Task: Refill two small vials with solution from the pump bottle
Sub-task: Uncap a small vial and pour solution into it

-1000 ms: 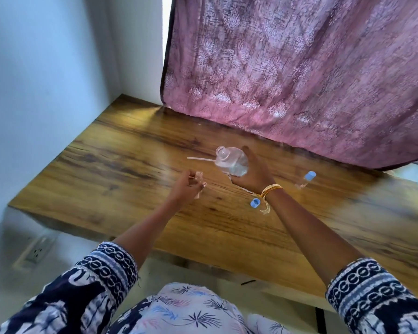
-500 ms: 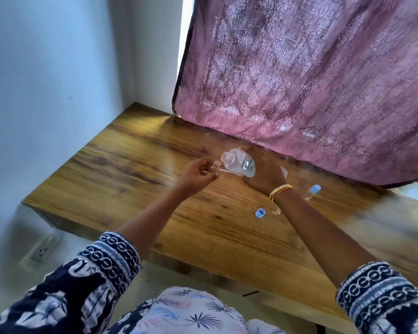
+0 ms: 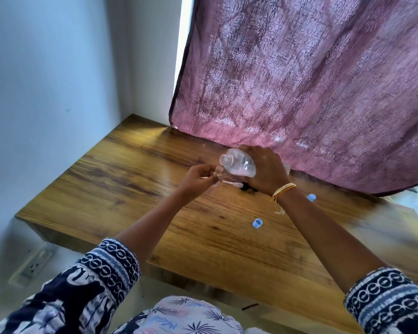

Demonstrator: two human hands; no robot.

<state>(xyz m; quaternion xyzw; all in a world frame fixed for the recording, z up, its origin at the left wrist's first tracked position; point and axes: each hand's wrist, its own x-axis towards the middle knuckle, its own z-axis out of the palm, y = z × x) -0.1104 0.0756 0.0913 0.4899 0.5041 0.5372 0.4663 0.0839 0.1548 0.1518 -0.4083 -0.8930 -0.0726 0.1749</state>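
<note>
The right hand (image 3: 263,171) grips the clear bottle (image 3: 238,165), tipped with its open mouth toward nine o'clock. Just below that mouth, the left hand (image 3: 196,179) pinches a small vial (image 3: 218,173) upright in its fingertips. The removed pump (image 3: 232,183) lies on the wooden surface (image 3: 130,189) between the hands. A blue cap (image 3: 257,223) sits at five o'clock; another (image 3: 311,197) at three o'clock.
</note>
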